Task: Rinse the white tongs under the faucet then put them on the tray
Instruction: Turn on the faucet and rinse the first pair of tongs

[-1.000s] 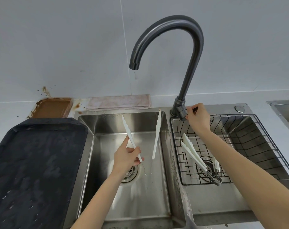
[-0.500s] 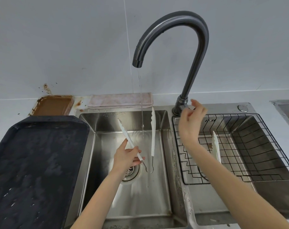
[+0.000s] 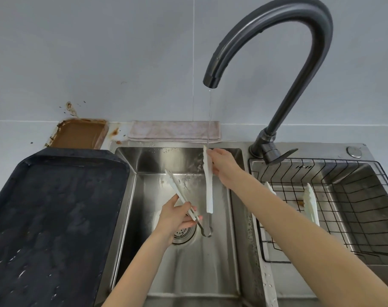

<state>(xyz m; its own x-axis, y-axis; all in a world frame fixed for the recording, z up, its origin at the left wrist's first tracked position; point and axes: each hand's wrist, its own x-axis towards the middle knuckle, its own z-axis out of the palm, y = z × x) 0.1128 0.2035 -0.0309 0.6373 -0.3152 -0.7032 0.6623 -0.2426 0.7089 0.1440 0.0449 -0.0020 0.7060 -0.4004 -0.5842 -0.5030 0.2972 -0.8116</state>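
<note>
Two hands (image 3: 175, 216) (image 3: 224, 167) — each grip clamped on scalloped white tongs (image 3: 208, 187), thin stream, steel sink (image 3: 188, 273)

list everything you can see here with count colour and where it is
white plastic tongs: 1, white arms with metal hinge, held over the left sink basin, one arm under the water stream
dark curved metal faucet: 1, dark grey, between the basins, running
steel double sink: 1, silver, centre
black wire rack: 1, black, in the right basin
second white tongs: 1, white, in the rack
large dark tray: 1, black, wet, left of the sink
small brown tray: 1, brown, behind the dark tray
folded pink cloth: 1, pale pink, behind the left basin
left hand: 1, gripping the left tong arm
right hand: 1, on the right tong arm
</note>
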